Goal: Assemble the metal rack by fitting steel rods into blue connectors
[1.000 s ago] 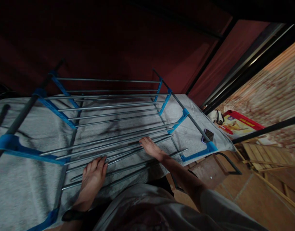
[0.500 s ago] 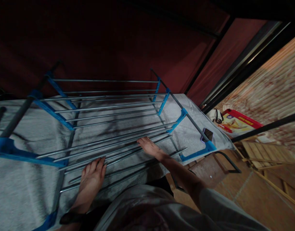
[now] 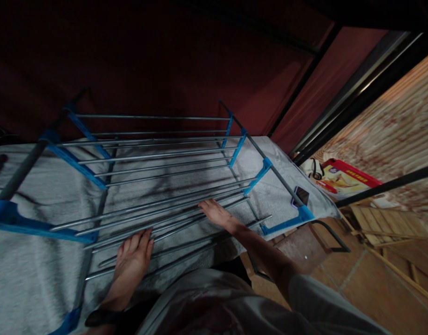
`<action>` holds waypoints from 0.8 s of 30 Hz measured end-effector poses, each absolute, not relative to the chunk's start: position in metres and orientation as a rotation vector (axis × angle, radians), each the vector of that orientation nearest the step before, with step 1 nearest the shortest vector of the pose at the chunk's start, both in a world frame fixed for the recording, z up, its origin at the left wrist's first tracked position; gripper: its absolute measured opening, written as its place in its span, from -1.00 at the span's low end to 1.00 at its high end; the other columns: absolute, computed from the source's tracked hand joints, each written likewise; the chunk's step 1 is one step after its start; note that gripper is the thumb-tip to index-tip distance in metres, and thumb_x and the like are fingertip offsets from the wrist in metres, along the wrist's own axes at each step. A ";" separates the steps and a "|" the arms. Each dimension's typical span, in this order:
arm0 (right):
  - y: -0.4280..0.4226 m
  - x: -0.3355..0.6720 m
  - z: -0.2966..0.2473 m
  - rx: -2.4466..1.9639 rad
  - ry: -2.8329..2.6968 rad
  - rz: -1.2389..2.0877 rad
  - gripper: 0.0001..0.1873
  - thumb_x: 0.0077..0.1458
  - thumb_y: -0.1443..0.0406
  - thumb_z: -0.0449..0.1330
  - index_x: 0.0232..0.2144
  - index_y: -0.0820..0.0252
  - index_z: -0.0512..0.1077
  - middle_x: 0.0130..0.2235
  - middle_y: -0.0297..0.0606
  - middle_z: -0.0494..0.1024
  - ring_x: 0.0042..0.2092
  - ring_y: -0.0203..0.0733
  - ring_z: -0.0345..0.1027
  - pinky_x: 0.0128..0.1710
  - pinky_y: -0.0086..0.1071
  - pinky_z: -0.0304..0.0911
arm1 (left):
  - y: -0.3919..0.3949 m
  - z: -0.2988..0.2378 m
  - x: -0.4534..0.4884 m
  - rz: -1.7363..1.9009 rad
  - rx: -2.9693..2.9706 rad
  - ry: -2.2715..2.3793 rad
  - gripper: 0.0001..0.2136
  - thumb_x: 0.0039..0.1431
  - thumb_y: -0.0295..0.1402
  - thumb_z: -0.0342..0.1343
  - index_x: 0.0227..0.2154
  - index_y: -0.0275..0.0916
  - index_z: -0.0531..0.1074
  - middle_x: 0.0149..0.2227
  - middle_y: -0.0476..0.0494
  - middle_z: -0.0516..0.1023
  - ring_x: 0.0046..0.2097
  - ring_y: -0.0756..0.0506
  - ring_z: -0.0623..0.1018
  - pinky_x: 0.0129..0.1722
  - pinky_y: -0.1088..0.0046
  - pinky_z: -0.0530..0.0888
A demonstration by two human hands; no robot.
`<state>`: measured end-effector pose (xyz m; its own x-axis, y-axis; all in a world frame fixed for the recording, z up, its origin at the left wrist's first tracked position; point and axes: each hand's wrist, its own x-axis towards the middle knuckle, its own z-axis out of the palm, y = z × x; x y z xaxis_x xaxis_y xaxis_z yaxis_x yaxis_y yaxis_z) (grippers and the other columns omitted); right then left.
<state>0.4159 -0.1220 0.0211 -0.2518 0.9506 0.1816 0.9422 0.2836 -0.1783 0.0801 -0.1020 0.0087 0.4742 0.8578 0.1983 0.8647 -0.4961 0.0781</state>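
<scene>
Rack (image 3: 158,155): one, across the left and centre of the frame, on grey cloth (image 3: 28,265).
Near rods (image 3: 101,272): several, some crossing, lower centre; can't count them surely.
Hands' work: left hand (image 3: 133,258) and right hand (image 3: 215,215) handling rods, I'd judge; shifting one would call for easing it past its neighbours.
Fingers: close together over rods; whether pinching, I can't tell.
Blue brackets (image 3: 42,229): eight, four each side.
Phone (image 3: 300,196): one, right of centre.

Dark red backdrop (image 3: 165,70) (very dim toward the top), brown floor tiles (image 3: 370,293), slatted wooden furniture (image 3: 391,225) at right.
</scene>
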 end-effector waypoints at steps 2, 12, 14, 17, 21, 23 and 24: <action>-0.123 0.416 0.022 -1.734 -2.305 0.048 -0.78 0.37 0.32 0.05 -0.03 0.14 0.44 -0.06 -0.22 0.52 -0.01 -0.12 0.37 0.16 -0.22 0.29 | -0.102 0.009 0.080 -0.326 -2.674 -1.552 -0.54 0.43 -0.23 -0.24 0.19 -0.32 0.38 0.08 -0.31 0.49 0.01 -0.28 0.43 0.06 0.14 0.33; -0.122 0.419 0.021 -1.710 -2.315 0.068 -0.78 0.37 0.31 0.06 -0.02 0.16 0.44 -0.06 -0.22 0.51 0.02 -0.14 0.37 0.15 -0.24 0.30 | -0.102 0.009 0.080 -0.348 -2.668 -1.545 -0.56 0.40 -0.26 -0.18 0.20 -0.28 0.38 0.05 -0.31 0.50 0.00 -0.26 0.43 0.05 0.13 0.35; -0.122 0.420 0.021 -1.701 -2.325 0.072 -0.79 0.36 0.31 0.07 -0.02 0.16 0.44 -0.06 -0.22 0.51 0.04 -0.15 0.36 0.16 -0.24 0.29 | -0.101 0.007 0.079 -0.344 -2.665 -1.541 -0.55 0.41 -0.25 -0.20 0.20 -0.31 0.38 0.05 -0.32 0.50 -0.01 -0.27 0.43 0.03 0.13 0.36; -0.121 0.420 0.022 -1.692 -2.330 0.062 -0.80 0.36 0.31 0.07 -0.05 0.17 0.45 -0.07 -0.20 0.50 0.01 -0.14 0.36 0.14 -0.25 0.31 | -0.100 0.003 0.078 -0.352 -2.658 -1.523 -0.54 0.43 -0.24 -0.22 0.19 -0.32 0.39 0.06 -0.31 0.50 -0.01 -0.28 0.42 0.03 0.13 0.36; -0.122 0.420 0.023 -1.695 -2.331 0.074 -0.80 0.37 0.32 0.06 -0.05 0.15 0.44 -0.08 -0.21 0.50 -0.02 -0.16 0.38 0.11 -0.27 0.32 | -0.101 0.002 0.078 -0.366 -2.651 -1.511 -0.54 0.43 -0.24 -0.23 0.19 -0.33 0.39 0.06 -0.31 0.50 0.00 -0.29 0.42 0.04 0.11 0.35; -0.122 0.419 0.022 -1.699 -2.333 0.066 -0.79 0.36 0.33 0.06 -0.03 0.14 0.43 -0.06 -0.22 0.50 -0.01 -0.15 0.37 0.12 -0.25 0.32 | -0.101 0.002 0.078 -0.378 -2.658 -1.504 -0.54 0.44 -0.24 -0.24 0.20 -0.33 0.37 0.06 -0.31 0.49 0.00 -0.29 0.42 0.03 0.12 0.35; -0.122 0.419 0.021 -1.700 -2.333 0.059 -0.79 0.36 0.32 0.06 -0.02 0.14 0.43 -0.06 -0.22 0.50 0.00 -0.15 0.37 0.12 -0.25 0.32 | -0.101 0.003 0.078 -0.382 -2.660 -1.502 -0.54 0.44 -0.24 -0.24 0.21 -0.33 0.37 0.07 -0.31 0.49 0.00 -0.28 0.42 0.03 0.12 0.35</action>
<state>0.4193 -0.1217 0.0209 -0.2855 0.9414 0.1795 0.9312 0.3167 -0.1803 0.0782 -0.1007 0.0027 0.4934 0.8346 0.2449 0.8502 -0.5223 0.0669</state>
